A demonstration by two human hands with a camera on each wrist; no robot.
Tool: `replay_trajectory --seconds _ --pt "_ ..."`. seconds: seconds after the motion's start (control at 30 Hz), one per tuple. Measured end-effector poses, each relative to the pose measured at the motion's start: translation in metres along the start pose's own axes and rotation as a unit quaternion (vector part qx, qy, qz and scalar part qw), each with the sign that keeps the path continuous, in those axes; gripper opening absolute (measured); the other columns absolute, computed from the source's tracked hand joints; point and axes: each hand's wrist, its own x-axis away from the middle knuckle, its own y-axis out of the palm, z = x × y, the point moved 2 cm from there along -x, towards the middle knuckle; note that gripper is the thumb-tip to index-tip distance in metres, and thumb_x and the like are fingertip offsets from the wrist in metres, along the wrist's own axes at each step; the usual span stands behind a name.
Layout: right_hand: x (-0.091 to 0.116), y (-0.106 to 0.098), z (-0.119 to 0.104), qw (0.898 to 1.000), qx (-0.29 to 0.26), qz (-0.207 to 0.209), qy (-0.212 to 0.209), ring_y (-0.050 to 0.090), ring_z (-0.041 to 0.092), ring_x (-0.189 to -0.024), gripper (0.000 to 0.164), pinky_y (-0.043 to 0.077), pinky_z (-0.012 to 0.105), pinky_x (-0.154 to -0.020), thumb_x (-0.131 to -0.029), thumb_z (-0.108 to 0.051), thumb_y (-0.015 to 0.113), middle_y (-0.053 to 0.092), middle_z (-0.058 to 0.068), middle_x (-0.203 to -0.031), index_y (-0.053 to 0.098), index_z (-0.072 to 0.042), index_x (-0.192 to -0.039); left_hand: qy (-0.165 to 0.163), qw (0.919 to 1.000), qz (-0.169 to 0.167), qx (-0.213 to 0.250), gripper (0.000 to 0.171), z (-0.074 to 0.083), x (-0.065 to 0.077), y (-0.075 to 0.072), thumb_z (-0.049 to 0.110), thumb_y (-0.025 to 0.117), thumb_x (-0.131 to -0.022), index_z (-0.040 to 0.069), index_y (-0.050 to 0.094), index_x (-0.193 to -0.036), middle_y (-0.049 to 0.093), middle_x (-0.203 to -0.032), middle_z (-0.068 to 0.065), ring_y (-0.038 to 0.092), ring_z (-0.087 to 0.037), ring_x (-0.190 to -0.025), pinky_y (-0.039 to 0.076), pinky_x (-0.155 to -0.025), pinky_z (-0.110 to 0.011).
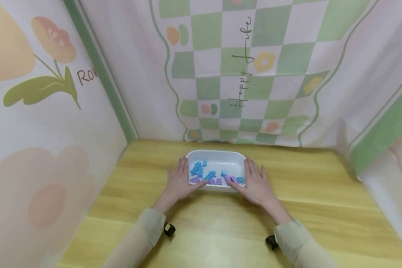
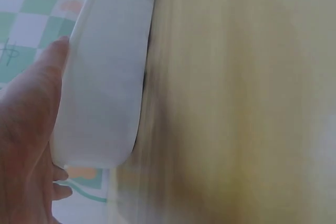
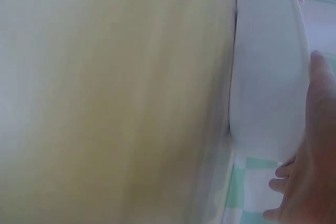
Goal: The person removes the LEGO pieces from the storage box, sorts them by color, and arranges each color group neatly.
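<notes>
A white plastic tray (image 1: 226, 163) stands near the back of the table, with several blue building bricks (image 1: 197, 169) and purple building bricks (image 1: 219, 181) lying loose along its left and front parts. My left hand (image 1: 180, 183) grips its left end, thumb over the near rim and fingers along the side. At the right end my right hand (image 1: 257, 185) holds it in the same way. Both wrist views show the tray's outer wall (image 2: 107, 82) between thumb and fingertips. The right thumb covers part of a purple brick in the head view.
The wooden table (image 1: 214, 230) reaches back to a green-and-white checked curtain (image 1: 206, 33). Another printed cloth (image 1: 53, 126) hangs along the left side. Black wrist cameras (image 1: 169, 229) sit at both sleeve cuffs.
</notes>
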Motion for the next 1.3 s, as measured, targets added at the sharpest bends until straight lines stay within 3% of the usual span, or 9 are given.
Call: replay_trajectory --seconds 0.4,0.8,1.3 --pt "0.029 0.005 -0.019 1.0 -0.024 0.01 -0.011 0.022 0.05 -0.168 0.121 0.009 0.077 -0.136 -0.1 -0.075 0.062 0.019 0.033 -0.18 0.014 0.011 -0.171 -0.014 0.9992 -0.003 0.037 0.13 -0.005 0.037 -0.007 0.091 0.052 -0.093 0.001 0.007 -0.176 0.013 -0.185 -0.02 0.015 -0.039 -0.173 0.007 -0.138 -0.074" --pt "0.052 0.01 -0.036 0.999 0.0 0.018 -0.031 0.028 0.049 -0.167 0.122 0.013 0.076 -0.136 -0.097 -0.076 0.065 0.027 0.032 -0.178 0.02 0.011 -0.17 -0.025 0.9977 0.002 0.063 0.13 -0.011 0.075 -0.011 0.087 0.059 -0.092 -0.001 0.01 -0.175 0.013 -0.185 -0.022 0.015 -0.042 -0.173 0.005 -0.138 -0.075" --pt "0.059 0.013 -0.046 1.0 -0.017 0.014 -0.014 0.025 0.048 -0.168 0.122 0.013 0.076 -0.136 -0.098 -0.076 0.063 0.021 0.032 -0.18 0.016 0.011 -0.171 -0.034 0.9969 -0.002 0.071 0.134 -0.018 0.08 -0.009 0.086 0.064 -0.089 0.002 0.006 -0.176 0.011 -0.186 -0.019 0.012 -0.043 -0.173 0.004 -0.137 -0.074"
